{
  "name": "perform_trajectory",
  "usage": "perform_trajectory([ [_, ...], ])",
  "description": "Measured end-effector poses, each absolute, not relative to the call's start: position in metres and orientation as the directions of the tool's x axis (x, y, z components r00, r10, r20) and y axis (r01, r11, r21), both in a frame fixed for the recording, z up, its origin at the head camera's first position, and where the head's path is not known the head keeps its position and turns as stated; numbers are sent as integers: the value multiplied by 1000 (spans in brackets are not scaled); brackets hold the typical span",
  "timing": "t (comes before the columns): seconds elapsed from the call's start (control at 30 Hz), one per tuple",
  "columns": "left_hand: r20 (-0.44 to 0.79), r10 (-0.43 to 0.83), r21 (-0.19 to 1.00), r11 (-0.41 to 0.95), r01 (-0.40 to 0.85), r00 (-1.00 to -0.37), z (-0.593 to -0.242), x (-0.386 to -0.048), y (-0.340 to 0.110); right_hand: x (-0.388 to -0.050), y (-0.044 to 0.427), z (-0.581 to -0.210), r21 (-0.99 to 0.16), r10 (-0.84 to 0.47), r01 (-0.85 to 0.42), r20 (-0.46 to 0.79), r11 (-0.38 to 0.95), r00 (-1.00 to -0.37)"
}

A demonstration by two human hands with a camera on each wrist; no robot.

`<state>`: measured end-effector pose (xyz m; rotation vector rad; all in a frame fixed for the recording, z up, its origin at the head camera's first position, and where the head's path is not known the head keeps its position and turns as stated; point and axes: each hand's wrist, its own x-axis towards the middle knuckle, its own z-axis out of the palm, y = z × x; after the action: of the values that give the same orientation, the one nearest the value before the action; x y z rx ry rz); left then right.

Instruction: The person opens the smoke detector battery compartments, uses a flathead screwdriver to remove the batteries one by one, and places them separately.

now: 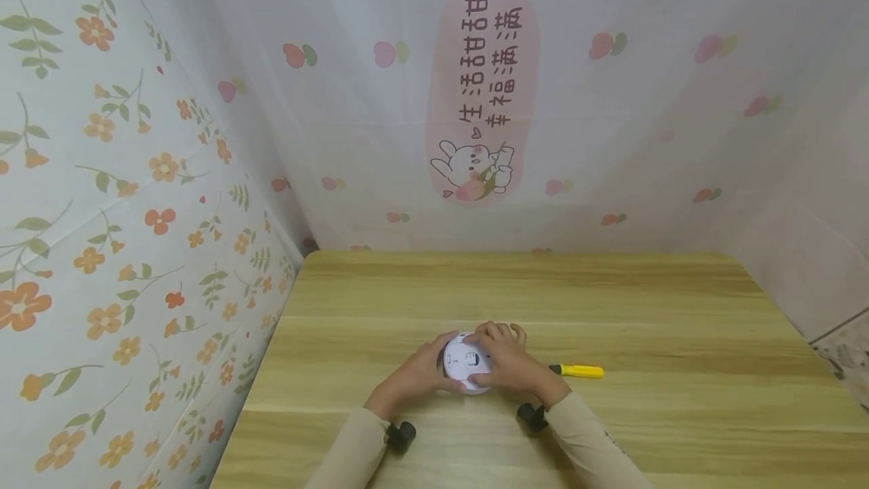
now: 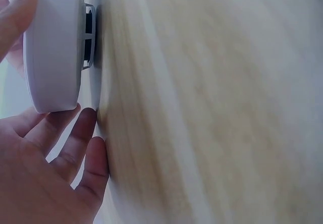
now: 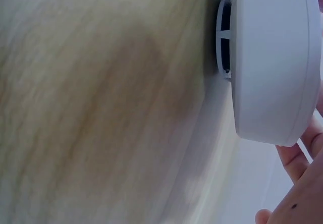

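White round device (image 1: pixel 460 370) sits between the two hands over the front middle of the surface (image 1: pixel 380 285), its slotted face up; a vented part (image 2: pixel 88 35) beneath faces the wood, though I cannot tell whether they touch; the left hand (image 1: pixel 422 368) has its grip curved round the left rim; the right hand (image 1: pixel 511 364) grips the other side, thumb and a finger reaching over the upper face, its remaining fingers bent; a yellow-handled tool (image 1: pixel 582 371) lies just right of that hand, dark end toward it; flowered cloth (image 1: pixel 136 172) hangs at left, a rabbit-printed curtain (image 1: pixel 611 134) behind.
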<state>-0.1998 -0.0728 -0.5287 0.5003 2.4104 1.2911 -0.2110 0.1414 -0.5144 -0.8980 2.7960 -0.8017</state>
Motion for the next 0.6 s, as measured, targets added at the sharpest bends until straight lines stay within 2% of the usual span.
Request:
perform_trajectory([
  [0.6, -181, 458, 848, 520, 97, -871, -529, -201, -72, -213, 140, -516, -493, -574, -549, 116, 675, -811],
])
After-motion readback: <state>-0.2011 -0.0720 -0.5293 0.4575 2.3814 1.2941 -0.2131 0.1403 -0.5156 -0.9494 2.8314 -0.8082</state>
